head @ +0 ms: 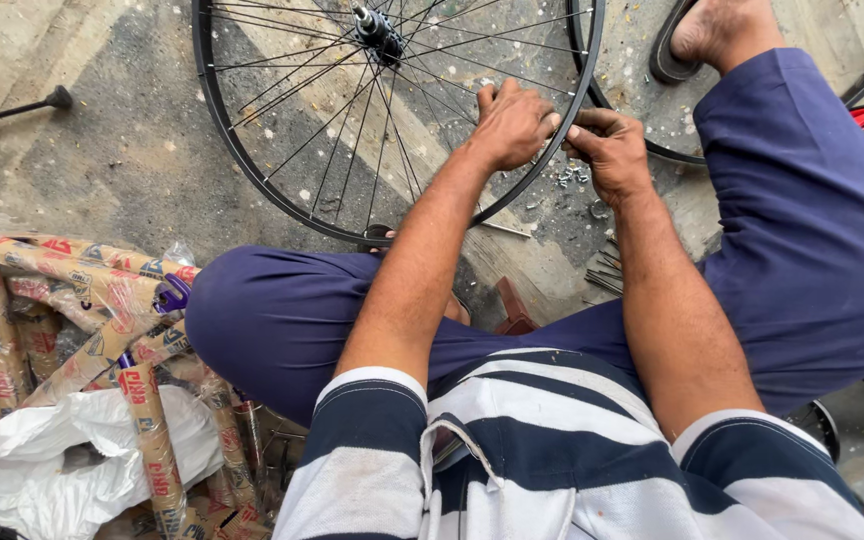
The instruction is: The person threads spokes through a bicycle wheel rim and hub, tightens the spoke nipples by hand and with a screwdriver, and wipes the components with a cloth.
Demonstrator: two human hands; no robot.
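I see a bicycle wheel [392, 120] standing on the concrete floor [132, 150], black rim, thin spokes, hub [374, 25] near the top of the frame. The left hand [512, 125] sits curled on the rim's lower right arc, fingers wrapped over it. The right hand [607, 150] is just outside that same arc, fingertips pinched narrow on something tiny at the rim; I cannot tell what, likely a nipple.

Risks, judged from here: the pinched piece is very small, so a slip would probably drop it among the loose small metal parts [574, 177] lying on the floor just beyond the rim, and it would be hard to pick out again. The wheel is steadied by one hand only and leans by the knee; a hard twist could roll it away from the fingers. Fingers between spokes could get nipped if the wheel turns.

A bundle of paper-wrapped frame parts [82, 320] sits well apart from the wheel, beside the left knee. A second wheel [642, 140] lies just behind the first.
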